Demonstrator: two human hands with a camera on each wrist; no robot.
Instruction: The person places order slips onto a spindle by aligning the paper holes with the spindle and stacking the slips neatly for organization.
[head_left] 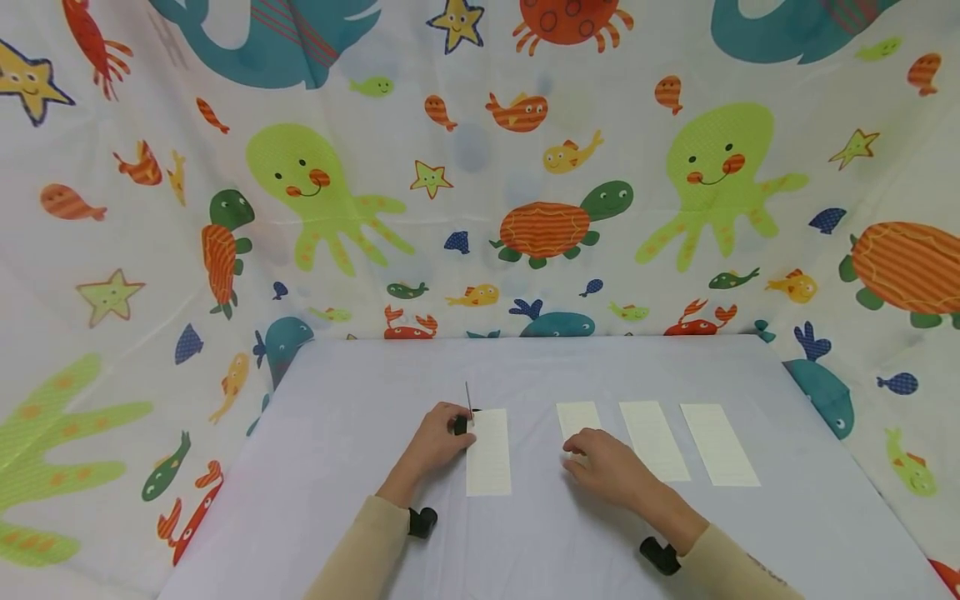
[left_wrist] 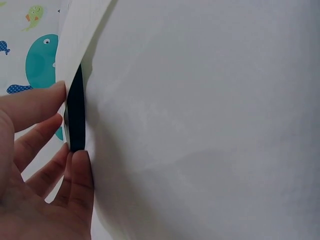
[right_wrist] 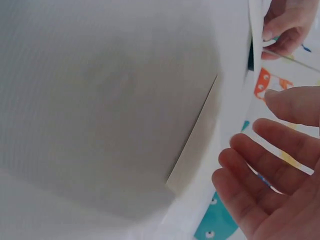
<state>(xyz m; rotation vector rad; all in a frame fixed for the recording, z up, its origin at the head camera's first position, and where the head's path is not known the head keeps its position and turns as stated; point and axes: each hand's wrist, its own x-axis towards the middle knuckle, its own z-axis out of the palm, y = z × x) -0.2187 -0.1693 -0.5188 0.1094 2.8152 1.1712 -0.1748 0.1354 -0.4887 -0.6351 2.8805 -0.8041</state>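
My left hand (head_left: 437,437) grips a black binder clip (head_left: 460,426) at the upper left edge of a pale, ruled paper slip (head_left: 489,454). A thin wire handle (head_left: 468,398) sticks up from the clip. In the left wrist view, thumb and fingers pinch around the slip's edge and the dark clip body (left_wrist: 77,112). My right hand (head_left: 606,468) hovers with relaxed, slightly bent fingers and holds nothing. It partly covers another paper slip (head_left: 577,415) in the head view; the right wrist view shows that slip (right_wrist: 196,145) beyond the fingertips.
Two more ruled slips (head_left: 654,442) (head_left: 720,444) lie in a row to the right, on the white-covered table (head_left: 360,375). A white curtain (head_left: 465,217) printed with sea animals stands behind and along the sides. Black wrist cameras (head_left: 422,523) sit on both wrists.
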